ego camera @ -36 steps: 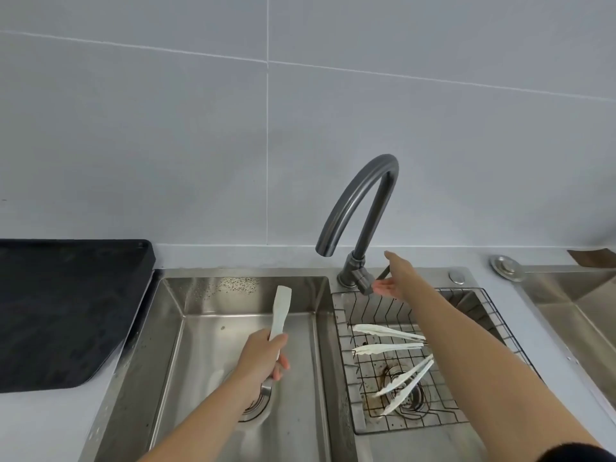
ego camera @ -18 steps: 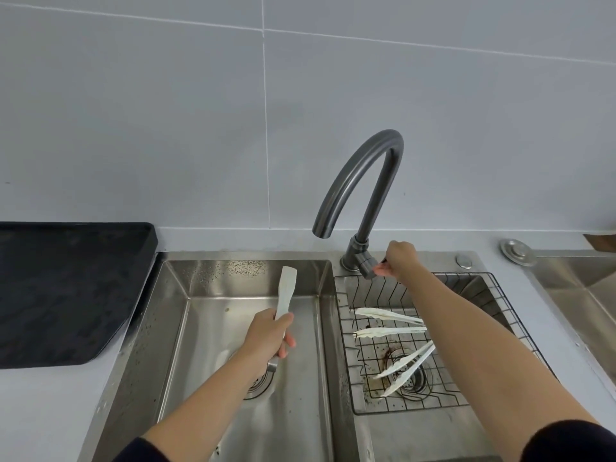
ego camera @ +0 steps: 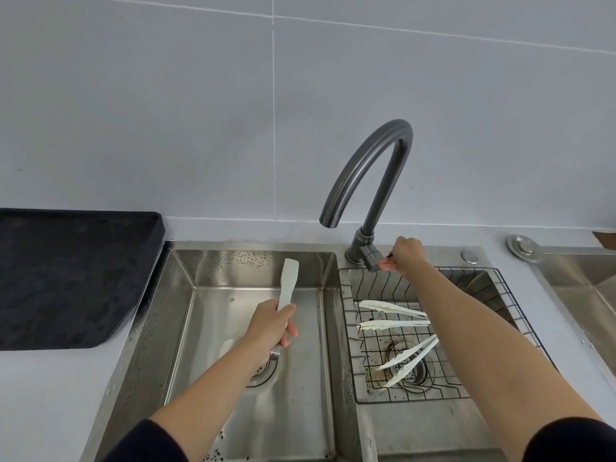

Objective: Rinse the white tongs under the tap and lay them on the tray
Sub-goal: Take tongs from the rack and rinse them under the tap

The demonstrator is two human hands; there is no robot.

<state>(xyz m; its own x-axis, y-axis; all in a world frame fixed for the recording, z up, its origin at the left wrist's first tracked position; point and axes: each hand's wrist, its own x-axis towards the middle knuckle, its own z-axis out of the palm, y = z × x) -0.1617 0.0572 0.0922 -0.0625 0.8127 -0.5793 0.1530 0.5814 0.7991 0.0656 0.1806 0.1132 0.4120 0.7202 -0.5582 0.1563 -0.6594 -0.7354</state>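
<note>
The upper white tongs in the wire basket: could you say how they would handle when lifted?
Probably light: the upper tongs look like thin plastic strips. Likely springy, their arms splaying apart at the tips. Possibly slippery, given droplets on the sink wall.

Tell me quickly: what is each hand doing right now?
Left hand: closed, holding the white tongs.
Right hand: closed, gripping the tap lever.

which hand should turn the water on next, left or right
Right. The right hand is at the tap handle, fingers pinching its lever. The left hand is occupied, gripping the white tongs over the left basin. No water shows yet.
</note>
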